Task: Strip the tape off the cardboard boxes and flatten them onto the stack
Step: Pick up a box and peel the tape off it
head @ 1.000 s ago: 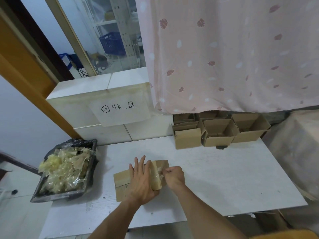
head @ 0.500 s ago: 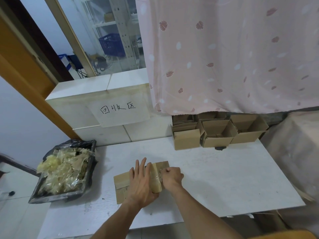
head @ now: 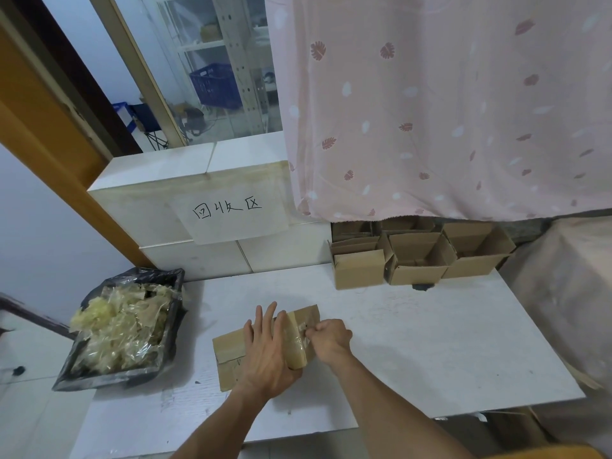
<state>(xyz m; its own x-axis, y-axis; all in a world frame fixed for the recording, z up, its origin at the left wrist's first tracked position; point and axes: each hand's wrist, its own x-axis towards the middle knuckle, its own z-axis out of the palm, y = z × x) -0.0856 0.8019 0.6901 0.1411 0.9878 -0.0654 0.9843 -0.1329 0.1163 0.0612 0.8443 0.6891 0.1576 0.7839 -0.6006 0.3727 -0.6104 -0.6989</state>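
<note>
Little moved: left hand [head: 265, 352] flat on box [head: 231, 349], right hand [head: 329, 337] grip pinching tape [head: 303, 327]; bin [head: 119, 326] left.

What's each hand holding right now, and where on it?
The right hand pinches the tape at its loose end on top of the cardboard box. The left hand only presses flat on the box, with no grip.

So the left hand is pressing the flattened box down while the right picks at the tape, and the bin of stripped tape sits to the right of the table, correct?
Not quite. The head view shows the bin of stripped tape to the left of the table, not the right. The rest holds: the left hand presses the flattened box down while the right hand picks at the tape.
</note>
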